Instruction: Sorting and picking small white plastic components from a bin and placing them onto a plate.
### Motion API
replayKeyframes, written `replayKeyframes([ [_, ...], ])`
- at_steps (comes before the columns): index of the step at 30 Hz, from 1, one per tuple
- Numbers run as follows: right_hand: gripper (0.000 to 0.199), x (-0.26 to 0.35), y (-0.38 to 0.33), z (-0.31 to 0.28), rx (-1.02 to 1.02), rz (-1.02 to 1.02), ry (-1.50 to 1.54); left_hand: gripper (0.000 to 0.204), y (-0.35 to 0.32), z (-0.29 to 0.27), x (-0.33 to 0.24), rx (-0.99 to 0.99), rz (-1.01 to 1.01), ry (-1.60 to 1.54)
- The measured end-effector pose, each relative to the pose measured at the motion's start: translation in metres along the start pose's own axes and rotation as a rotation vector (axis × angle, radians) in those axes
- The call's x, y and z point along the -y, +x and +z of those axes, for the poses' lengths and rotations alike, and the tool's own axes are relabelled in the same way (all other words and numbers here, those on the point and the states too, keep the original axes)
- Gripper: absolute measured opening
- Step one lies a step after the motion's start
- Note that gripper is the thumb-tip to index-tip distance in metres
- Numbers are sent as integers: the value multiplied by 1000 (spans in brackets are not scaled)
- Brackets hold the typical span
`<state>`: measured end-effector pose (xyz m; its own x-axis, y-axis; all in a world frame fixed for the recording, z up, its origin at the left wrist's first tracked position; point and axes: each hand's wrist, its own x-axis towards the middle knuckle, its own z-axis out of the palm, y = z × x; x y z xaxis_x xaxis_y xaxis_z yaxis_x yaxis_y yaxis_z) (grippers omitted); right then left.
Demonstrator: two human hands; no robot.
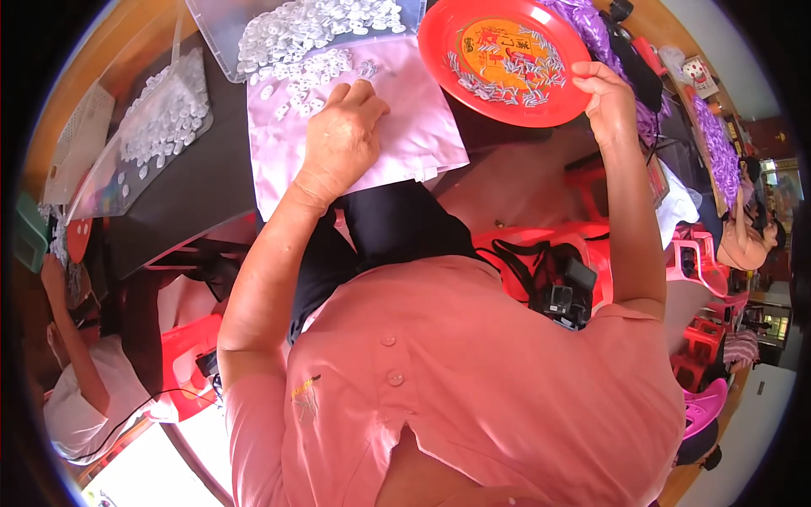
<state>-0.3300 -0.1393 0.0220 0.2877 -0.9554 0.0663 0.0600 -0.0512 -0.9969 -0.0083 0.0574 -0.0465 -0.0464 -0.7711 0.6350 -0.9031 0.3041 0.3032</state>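
A pink cloth lies over the dark table edge and my lap. Small white oval plastic pieces are heaped on its far part, with a few small grey metal pins beside them. My left hand rests over the cloth just near these pieces. Its fingers are curled and the fingertips are hidden, so I cannot make out what they hold. At the right, my right hand pinches the rim of a round red plate. Many small metal pins lie scattered on the plate's orange printed middle.
Behind the cloth stands a clear plastic bin of white pieces. To the left, a second clear container tilts on the dark table. Purple ribbon-like material is piled beyond the plate. Other people sit at both sides.
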Motion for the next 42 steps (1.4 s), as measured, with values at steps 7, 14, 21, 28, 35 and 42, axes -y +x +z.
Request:
replayKeyframes([
  [7, 21, 9, 6, 21, 104, -86, -53, 22, 2, 0, -4, 14, 3, -12],
  [14, 21, 16, 17, 47, 244, -68, -93, 17, -8, -22, 3, -86, -153, -190],
  [21, 23, 18, 40, 52, 350, -102, -179, 11, -23, -29, 1, -70, -117, -24],
  [28, 23, 30, 42, 78, 370, -196, -261, 22, -25, -27, -1, -93, -127, 6],
  [35, 18, 42, 31, 119, 310, -347, -326, 35, -30, -21, 4, -48, -97, 99],
  [42, 16, 51, 37, 133, 332, -383, -320, 32, -28, -23, 1, -40, -82, 94],
])
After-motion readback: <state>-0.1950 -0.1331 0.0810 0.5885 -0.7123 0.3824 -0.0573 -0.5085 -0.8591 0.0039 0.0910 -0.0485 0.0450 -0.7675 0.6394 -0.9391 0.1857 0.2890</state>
